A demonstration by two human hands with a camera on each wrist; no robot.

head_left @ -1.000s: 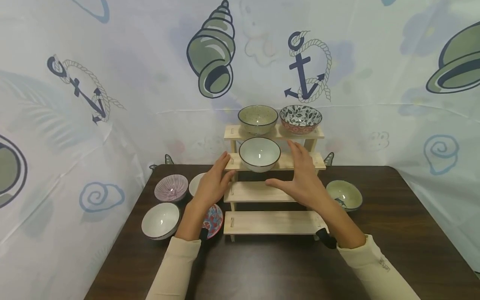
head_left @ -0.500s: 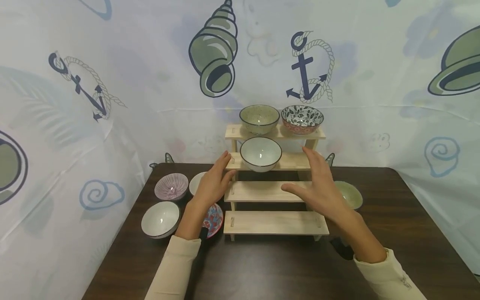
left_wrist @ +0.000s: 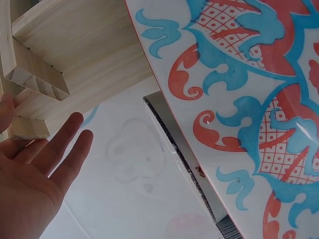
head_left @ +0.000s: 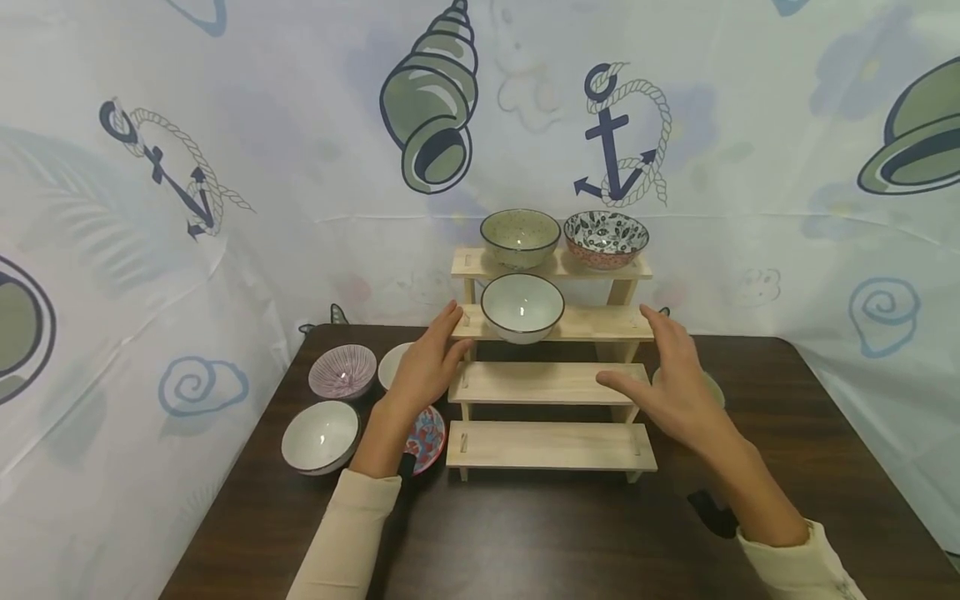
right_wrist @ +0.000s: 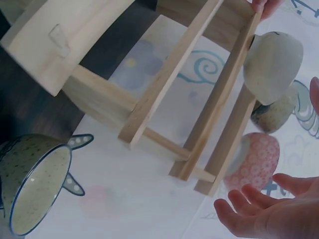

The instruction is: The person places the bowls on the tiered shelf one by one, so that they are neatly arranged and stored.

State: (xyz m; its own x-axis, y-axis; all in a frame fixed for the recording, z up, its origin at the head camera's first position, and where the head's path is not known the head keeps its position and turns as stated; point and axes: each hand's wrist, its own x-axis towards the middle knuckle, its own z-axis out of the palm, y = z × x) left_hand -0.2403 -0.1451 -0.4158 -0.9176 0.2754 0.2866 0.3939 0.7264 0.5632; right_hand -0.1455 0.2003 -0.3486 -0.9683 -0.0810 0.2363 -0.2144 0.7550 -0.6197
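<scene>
My left hand [head_left: 418, 371] is at the left end of a tiered wooden display stand [head_left: 551, 446], fingers mostly straight, beside its second tier from the top. In the right wrist view its fingers [right_wrist: 269, 7] meet the stand's end. A white bowl with a dark rim [head_left: 522, 310] sits on that tier, left of centre. Off the stand's right end, my right hand [head_left: 686, 400] hovers with fingers spread and nothing held. Behind it a green bowl [right_wrist: 37, 184] is mostly hidden in the head view. The top tier bears a speckled olive bowl [head_left: 520, 240] and a red-and-black patterned bowl [head_left: 606, 240].
Left of the stand on the dark table [head_left: 517, 533] are a purple-streaked bowl [head_left: 342, 372], a white bowl [head_left: 321, 437], another pale bowl [head_left: 392, 365] and a red-and-blue patterned bowl [head_left: 427, 440], partly behind my left arm. A printed cloth [head_left: 315, 167] hangs behind.
My right hand has moved right, away from the white bowl and past the stand's right end, now covering most of the green bowl. My left hand stays where it was.
</scene>
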